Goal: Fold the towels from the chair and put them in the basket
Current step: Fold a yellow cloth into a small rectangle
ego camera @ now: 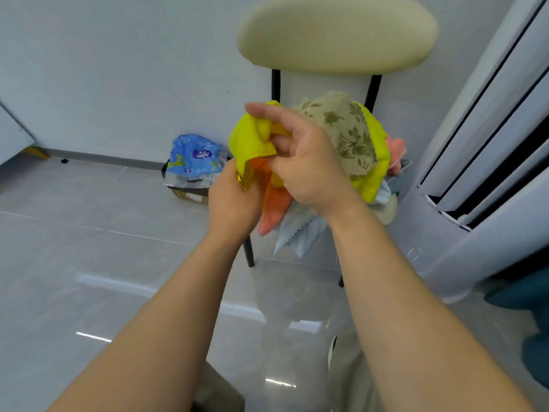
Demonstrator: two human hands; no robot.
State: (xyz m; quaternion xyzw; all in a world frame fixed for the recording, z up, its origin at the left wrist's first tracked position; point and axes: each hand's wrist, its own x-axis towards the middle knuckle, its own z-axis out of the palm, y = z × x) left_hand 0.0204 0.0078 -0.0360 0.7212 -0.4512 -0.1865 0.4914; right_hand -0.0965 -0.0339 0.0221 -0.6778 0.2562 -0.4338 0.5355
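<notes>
Gripping a yellow towel [252, 138] with both hands, just above the heap on the chair [335, 34].

Pinched at its bunched top by the right hand [309, 168], reaching in from 4 o'clock with forefinger stretched across the fabric. Clutched at its lower edge by the left hand [234, 203], fingers curled, coming from 7 o'clock. Lying just behind at 2 o'clock, over more yellow fabric: floral cloth [347, 129]. Poking out at 3 o'clock: pink towel [396, 153]. Hanging off the seat front at 6 o'clock, below the hands: orange towel [276, 203] and pale blue cloth [297, 233]. Sitting on the floor at 9 o'clock of the chair, near the wall: blue pack [196, 156] atop a box [190, 194].
</notes>
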